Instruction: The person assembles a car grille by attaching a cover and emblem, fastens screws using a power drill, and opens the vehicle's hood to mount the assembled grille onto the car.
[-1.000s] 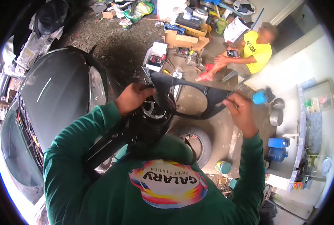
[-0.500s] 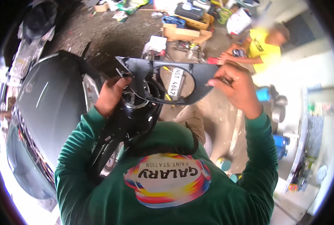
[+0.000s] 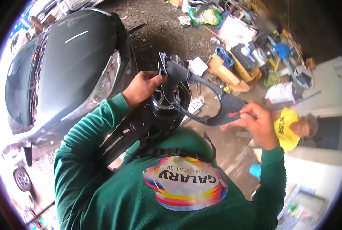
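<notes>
Out in front of my chest I hold a dark grey plastic trim panel (image 3: 177, 73), pointed at its ends, with a large round opening through it. My left hand (image 3: 143, 87) pinches its upper left end between thumb and fingers. At the lower right end, my right hand (image 3: 262, 124) grips the tip with thumb and bent fingers. The panel slants down to the right. Behind its left part is the black body of a motorcycle (image 3: 153, 115), partly covered by the panel. A white number plate (image 3: 196, 105) shows through the opening.
A dark grey car (image 3: 79, 50) stands close on the left. Ahead lie cardboard boxes (image 3: 223, 71), bags and tools on the dirty floor. A person in a yellow shirt (image 3: 286, 130) is at the right, near a white wall. A blue container (image 3: 255, 170) stands lower right.
The panel has gone from nearly level to slanting, its right end lower. Both hands keep their hold. My view has turned, so the car shows more and the person sits lower.
</notes>
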Demonstrator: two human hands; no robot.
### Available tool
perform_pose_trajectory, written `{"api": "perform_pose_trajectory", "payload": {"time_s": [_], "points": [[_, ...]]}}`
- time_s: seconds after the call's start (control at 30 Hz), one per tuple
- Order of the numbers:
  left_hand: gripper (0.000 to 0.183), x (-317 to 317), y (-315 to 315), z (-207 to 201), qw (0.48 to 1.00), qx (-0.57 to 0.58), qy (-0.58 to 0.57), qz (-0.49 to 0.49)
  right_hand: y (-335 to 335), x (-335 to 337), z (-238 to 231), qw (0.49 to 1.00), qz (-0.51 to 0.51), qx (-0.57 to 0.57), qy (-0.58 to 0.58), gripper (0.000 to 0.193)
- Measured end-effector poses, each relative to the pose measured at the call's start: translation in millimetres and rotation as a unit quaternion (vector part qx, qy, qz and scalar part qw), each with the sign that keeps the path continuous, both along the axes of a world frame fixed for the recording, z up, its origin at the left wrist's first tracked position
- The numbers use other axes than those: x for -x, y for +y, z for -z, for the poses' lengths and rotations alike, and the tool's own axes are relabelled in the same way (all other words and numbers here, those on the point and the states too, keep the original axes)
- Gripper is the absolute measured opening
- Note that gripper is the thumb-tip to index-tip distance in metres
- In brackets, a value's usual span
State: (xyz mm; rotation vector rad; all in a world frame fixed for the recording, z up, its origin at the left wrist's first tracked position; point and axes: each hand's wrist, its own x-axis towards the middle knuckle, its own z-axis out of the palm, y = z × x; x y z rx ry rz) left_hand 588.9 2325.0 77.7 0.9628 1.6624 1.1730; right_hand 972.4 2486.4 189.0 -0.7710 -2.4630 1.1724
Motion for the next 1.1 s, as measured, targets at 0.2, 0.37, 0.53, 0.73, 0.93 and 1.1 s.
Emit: {"api": "perform_pose_trajectory", "payload": {"time_s": [0.2, 0.37, 0.53, 0.73, 0.93, 1.1], "points": [[0.046, -22.5, 5.8, -20.0, 0.997, 0.035, 0.064, -0.008, 39.9, 4.4, -40.2, 0.975, -0.128, -0.096, -0.155, 0.016], [0.046, -57.0, 29.4, -42.2, 0.989, 0.055, 0.136, 0.024, 60.3, -18.5, -49.1, 0.866, -0.269, -0.298, -0.299, 0.022], [0.046, -66.3, 30.7, -45.8, 0.984, 0.089, 0.152, 0.025, 52.1, -22.9, -55.3, 0.789, -0.338, -0.405, -0.317, 0.028], [0.046, -66.6, 22.6, -48.2, 0.987, 0.054, 0.142, 0.050, 38.8, -20.2, -67.5, 0.756, -0.339, -0.430, -0.359, 0.032], [0.047, -54.1, 19.7, -43.9, 0.985, 0.069, 0.149, 0.058, 37.7, -2.6, -62.5, 0.743, -0.375, -0.445, -0.330, 0.023], [0.049, -46.9, 22.8, -42.3, 0.981, 0.097, 0.153, 0.068, 45.2, -5.2, -25.3, 0.760, -0.408, -0.437, -0.257, 0.008]]}}
